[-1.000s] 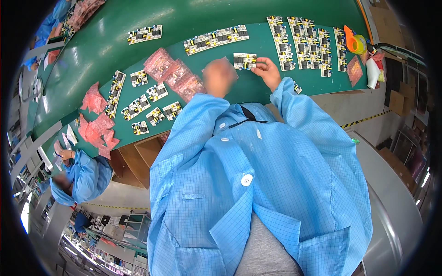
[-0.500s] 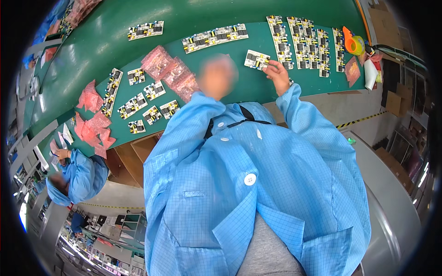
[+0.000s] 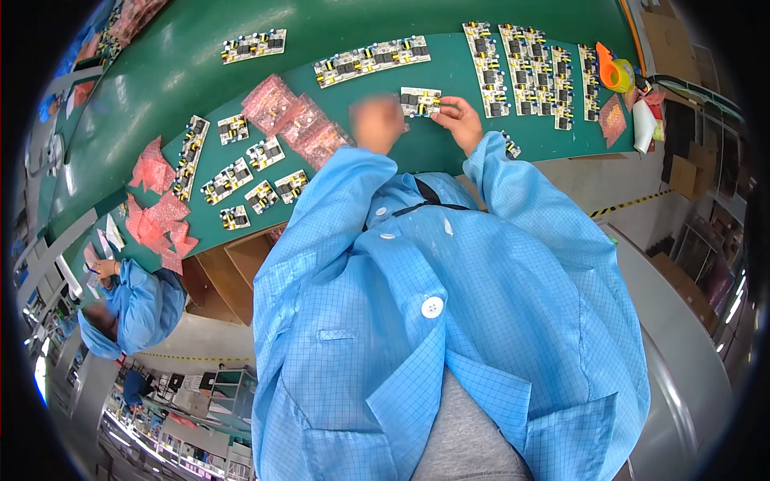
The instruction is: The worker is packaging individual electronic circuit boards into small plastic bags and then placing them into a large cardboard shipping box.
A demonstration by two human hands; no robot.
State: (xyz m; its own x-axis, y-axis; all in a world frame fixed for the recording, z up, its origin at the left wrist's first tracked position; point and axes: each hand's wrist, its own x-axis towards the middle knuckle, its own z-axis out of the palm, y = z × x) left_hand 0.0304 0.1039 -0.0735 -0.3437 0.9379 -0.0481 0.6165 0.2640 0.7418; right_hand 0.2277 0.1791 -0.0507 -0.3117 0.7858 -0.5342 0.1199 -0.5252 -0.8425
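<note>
Over the green mat, my right hand (image 3: 460,124) pinches a small white circuit board (image 3: 419,102) by its right edge. The board carries black and yellow parts. Beside the board's left end is my left hand (image 3: 377,124), blurred, so its fingers cannot be made out. Pink bubble-wrap bags (image 3: 295,120) lie left of that hand. A small board (image 3: 510,146) lies partly behind my right sleeve. Farther away, a long strip of joined boards (image 3: 373,60) rests on the mat.
Several board strips (image 3: 525,70) stand in columns at the right, near an orange and yellow tape dispenser (image 3: 616,74). Loose small boards (image 3: 261,196) and torn pink bubble wrap (image 3: 160,228) lie at the left. Another person in blue (image 3: 144,301) works at the far left.
My right hand has moved left with the circuit board, bringing it close to my left hand. The small board by my right sleeve shows more now.
</note>
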